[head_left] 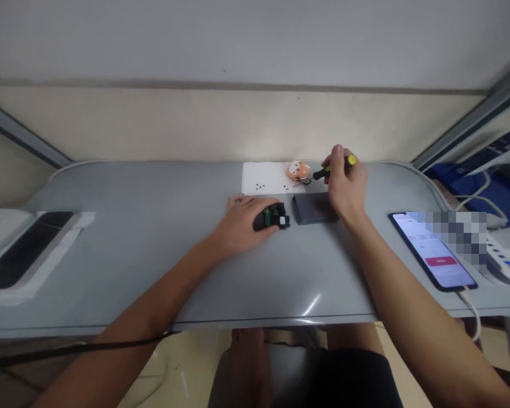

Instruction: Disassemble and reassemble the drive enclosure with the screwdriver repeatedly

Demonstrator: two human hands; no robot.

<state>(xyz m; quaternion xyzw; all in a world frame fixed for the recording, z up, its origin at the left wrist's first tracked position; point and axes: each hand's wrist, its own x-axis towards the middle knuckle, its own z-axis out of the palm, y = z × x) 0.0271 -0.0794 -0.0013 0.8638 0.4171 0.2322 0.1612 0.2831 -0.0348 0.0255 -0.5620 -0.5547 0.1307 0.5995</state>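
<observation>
My left hand rests on the grey table and grips a small black device with a green circuit board showing. My right hand is closed around a black-and-yellow screwdriver, its tip pointing left toward a small orange-and-white figurine. The figurine sits on a white sheet with several tiny dark screws. A dark flat rectangular box lies just under my right hand, next to the device.
A phone with a lit screen lies at the right, plugged into a white cable. A dark tablet on white padding sits at the left. A white power strip and blue items are at the far right.
</observation>
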